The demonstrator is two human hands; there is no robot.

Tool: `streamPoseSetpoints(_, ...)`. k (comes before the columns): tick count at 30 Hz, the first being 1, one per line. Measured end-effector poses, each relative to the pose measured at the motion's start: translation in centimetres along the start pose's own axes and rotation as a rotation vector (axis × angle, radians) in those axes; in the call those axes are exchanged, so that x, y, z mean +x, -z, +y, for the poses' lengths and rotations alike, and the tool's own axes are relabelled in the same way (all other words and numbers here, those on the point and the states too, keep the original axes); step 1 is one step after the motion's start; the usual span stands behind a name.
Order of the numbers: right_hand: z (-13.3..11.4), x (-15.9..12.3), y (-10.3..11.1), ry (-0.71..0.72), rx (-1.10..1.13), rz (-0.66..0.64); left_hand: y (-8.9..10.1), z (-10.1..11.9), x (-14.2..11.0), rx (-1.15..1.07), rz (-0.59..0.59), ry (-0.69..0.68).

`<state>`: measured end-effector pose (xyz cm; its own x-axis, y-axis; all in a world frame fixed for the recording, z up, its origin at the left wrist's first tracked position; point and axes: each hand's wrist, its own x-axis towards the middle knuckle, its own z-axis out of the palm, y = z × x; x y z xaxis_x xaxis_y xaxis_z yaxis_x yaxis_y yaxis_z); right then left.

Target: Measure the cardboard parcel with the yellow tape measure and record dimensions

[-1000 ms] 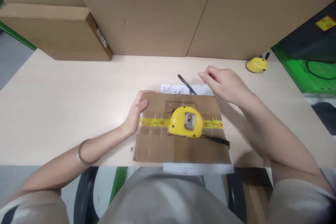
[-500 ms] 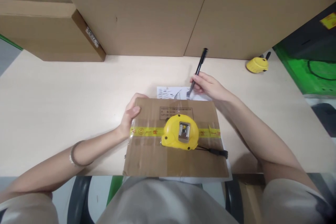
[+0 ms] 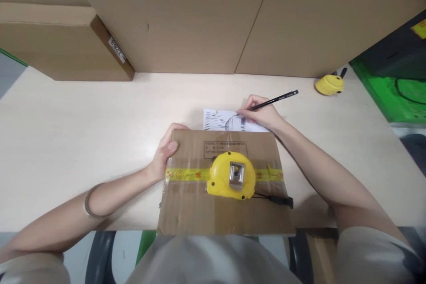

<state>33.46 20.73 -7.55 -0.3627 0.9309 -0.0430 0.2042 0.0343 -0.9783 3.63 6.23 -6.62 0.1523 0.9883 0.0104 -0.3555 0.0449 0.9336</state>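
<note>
My left hand [image 3: 167,147] is closed on the left edge of a brown cardboard box [image 3: 186,211], its thumb on top and its other fingers behind the far-left corner. Across the box run a yellow printed tape strip and a small printed label frame. On it lies a yellow tape measure [image 3: 221,175] with a black wrist cord. My right hand [image 3: 262,113] pinches a slim black pencil [image 3: 281,97], slanted up to the right; its tip is partly hidden by the fingers. Under that hand is white paper [image 3: 213,120] with dark strokes and a curved drawing, its near part covered by the box.
A second yellow tape measure [image 3: 329,84] stands at the back right of the pale table [image 3: 66,142]. Large cardboard boxes [image 3: 186,22] wall off the back, and another carton [image 3: 63,49] sits at the left. To the right is a green surface [image 3: 406,102] with a black cable.
The pencil has swung from nearly upright to a low slant pointing right. My right fingers have come down near the drawing. My left hand keeps its hold on the box.
</note>
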Motion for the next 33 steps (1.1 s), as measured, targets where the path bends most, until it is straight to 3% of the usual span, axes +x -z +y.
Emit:
streamPoseSetpoints(18, 0.1, 0.5, 0.5, -0.039, -0.139, -0.070, 0.7, -0.5, -0.1, 0.013, -0.030, 0.028)
streamPoseSetpoints(25, 0.4, 0.7, 0.4, -0.035, -0.142, -0.069, -0.1, -1.5, -1.7, -0.002, 0.132, 0.008)
streamPoseSetpoints(33, 0.4, 0.7, 0.6, -0.034, -0.164, -0.092, -0.1, -0.8, -1.6, -0.030, 0.052, 0.039)
